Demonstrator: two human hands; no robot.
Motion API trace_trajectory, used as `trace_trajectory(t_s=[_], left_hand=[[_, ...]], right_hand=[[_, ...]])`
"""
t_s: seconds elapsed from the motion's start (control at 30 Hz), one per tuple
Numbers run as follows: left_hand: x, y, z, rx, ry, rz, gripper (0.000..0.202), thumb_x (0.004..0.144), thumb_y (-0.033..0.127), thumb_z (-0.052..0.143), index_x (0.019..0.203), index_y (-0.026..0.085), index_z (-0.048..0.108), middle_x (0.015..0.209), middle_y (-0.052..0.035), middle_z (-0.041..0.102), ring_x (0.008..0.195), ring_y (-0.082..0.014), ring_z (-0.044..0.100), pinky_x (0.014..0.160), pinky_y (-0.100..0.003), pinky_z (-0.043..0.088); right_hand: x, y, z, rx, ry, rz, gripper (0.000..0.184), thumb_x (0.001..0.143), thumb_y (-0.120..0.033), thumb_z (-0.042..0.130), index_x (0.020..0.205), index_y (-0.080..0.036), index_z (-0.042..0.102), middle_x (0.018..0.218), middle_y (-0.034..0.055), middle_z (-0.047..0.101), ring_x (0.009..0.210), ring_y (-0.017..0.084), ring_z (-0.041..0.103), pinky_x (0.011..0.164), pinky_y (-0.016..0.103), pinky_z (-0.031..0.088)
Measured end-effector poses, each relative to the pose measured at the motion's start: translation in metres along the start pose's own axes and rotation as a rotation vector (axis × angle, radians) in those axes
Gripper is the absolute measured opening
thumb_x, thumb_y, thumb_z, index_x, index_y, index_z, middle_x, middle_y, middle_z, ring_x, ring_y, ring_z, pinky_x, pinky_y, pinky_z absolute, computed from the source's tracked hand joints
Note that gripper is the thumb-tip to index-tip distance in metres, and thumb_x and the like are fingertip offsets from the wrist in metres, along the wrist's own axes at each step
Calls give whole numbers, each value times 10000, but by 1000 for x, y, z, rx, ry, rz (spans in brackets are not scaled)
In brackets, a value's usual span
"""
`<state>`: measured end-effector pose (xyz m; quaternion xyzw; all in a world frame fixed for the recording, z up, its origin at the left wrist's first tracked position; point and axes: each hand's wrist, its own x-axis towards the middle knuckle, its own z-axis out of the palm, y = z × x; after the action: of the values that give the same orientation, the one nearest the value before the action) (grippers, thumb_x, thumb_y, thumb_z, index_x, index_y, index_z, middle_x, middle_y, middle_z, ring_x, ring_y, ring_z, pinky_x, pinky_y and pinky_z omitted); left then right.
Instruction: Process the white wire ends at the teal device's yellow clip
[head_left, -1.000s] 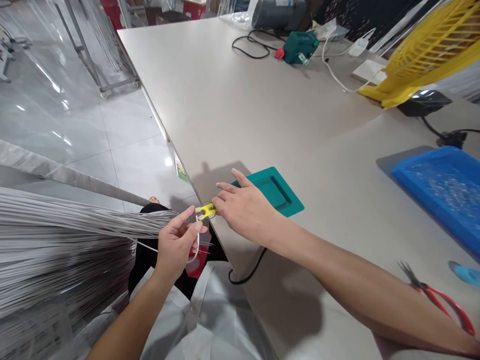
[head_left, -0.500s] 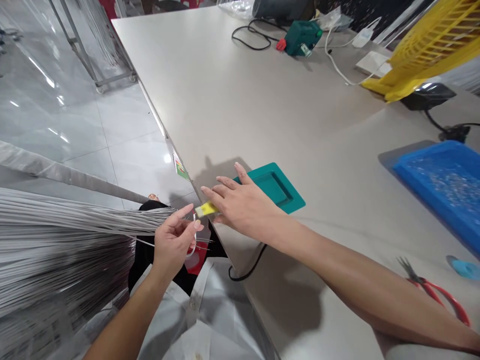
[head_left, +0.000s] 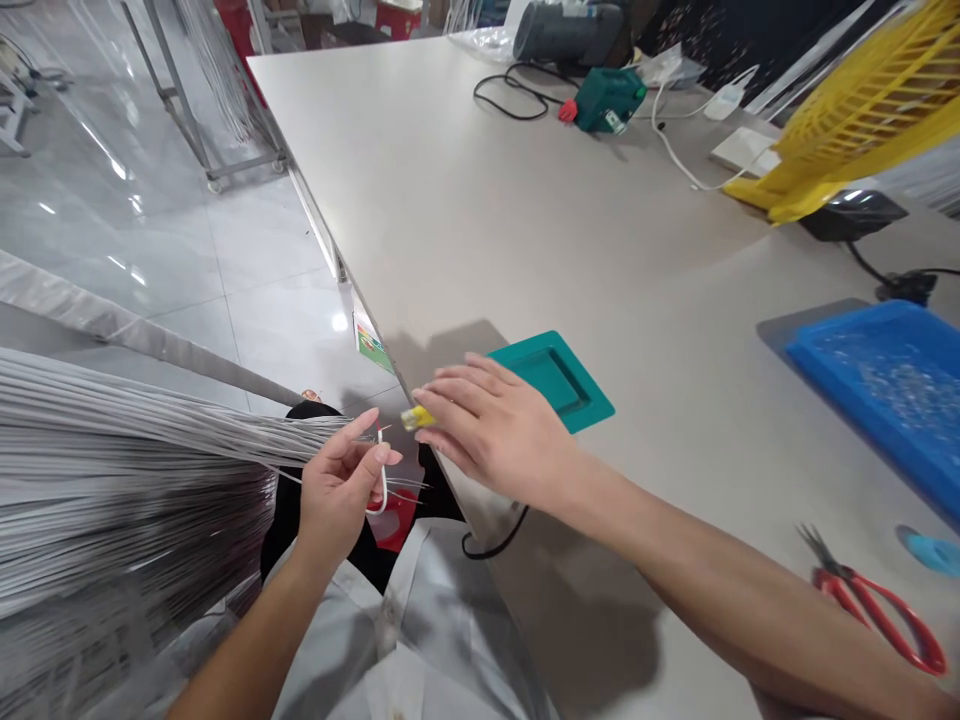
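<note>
Between the thumb and fingers of my left hand (head_left: 341,485) is a white wire (head_left: 385,480), bent into a curve. Its end points up, with a thin copper-coloured tip and a bit of red beside it. My right hand (head_left: 499,425) is closed around a small yellow tool (head_left: 422,416) whose pale end juts out toward the wire; most of the tool is hidden in the palm. A small gap separates tool and wire. Beyond my right hand, a teal tray (head_left: 592,400) lies on the table near its edge.
A large bundle of grey-white wires (head_left: 150,450) fills the left side. On the table (head_left: 450,200) are red-handled pliers (head_left: 870,600), a blue tray (head_left: 825,350) with small bits, a yellow fan (head_left: 847,130) and a green box-shaped device (head_left: 607,100).
My right hand has drawn the yellow tool slightly away from the wire, its fingers now closer together. The wire's thin copper-coloured tip now shows. The view has shifted a little.
</note>
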<state>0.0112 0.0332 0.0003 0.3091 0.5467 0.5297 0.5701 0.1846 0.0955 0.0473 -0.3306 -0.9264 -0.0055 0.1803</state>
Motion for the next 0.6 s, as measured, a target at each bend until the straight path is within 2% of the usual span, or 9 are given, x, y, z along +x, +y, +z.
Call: trace_trajectory(t_s=[0.03, 0.1, 0.2, 0.33, 0.4, 0.5, 0.6], left_hand=[[-2, 1, 0, -20, -2, 3, 416, 713, 254, 674, 1117, 204, 588, 669, -4, 689, 401, -48, 450, 390, -186, 389], [-5, 4, 1, -63, 4, 9, 373, 706, 252, 682, 1064, 206, 588, 646, 7, 682, 404, -48, 450, 397, -179, 385], [-10, 5, 1, -117, -8, -6, 173, 707, 237, 686, 848, 190, 597, 572, 30, 639, 405, -40, 443, 396, -159, 361], [-15, 5, -3, -159, -103, -94, 105, 721, 234, 678, 731, 173, 592, 552, 20, 615, 416, -35, 426, 393, -150, 323], [-16, 4, -6, -182, -157, -164, 124, 718, 253, 680, 705, 170, 589, 530, 17, 608, 398, -32, 403, 383, -151, 295], [-19, 3, -9, -198, -229, -270, 177, 695, 301, 696, 664, 164, 589, 468, 19, 579, 362, -31, 366, 363, -157, 242], [-23, 0, -11, -192, -296, -346, 212, 663, 323, 717, 635, 163, 580, 451, 13, 565, 363, -47, 378, 369, -174, 230]], right_hand=[[-3, -6, 1, 54, 55, 14, 235, 879, -258, 472, 1007, -139, 629, 928, 87, 679, 908, 200, 605, 859, 358, 462], [-8, -19, 5, 208, 135, 111, 209, 877, -210, 460, 965, -147, 639, 909, 88, 679, 854, 178, 617, 779, 307, 501], [-11, -32, 16, 596, 110, 308, 207, 850, -225, 513, 1001, -148, 632, 967, 106, 654, 864, 174, 615, 730, 297, 522], [-9, -40, 34, 1184, 126, 476, 144, 787, -290, 622, 877, -196, 685, 802, 45, 647, 768, 146, 608, 675, 289, 528], [-10, -43, 41, 1450, 132, 533, 106, 752, -292, 662, 803, -208, 699, 772, 22, 622, 659, 116, 594, 566, 247, 516], [-13, -46, 50, 1808, 91, 643, 103, 683, -277, 725, 731, -187, 708, 811, 10, 566, 514, 57, 550, 409, 181, 437], [-18, -49, 53, 2046, -2, 660, 141, 646, -289, 754, 676, -164, 697, 795, -4, 536, 452, 20, 499, 374, 155, 388]])
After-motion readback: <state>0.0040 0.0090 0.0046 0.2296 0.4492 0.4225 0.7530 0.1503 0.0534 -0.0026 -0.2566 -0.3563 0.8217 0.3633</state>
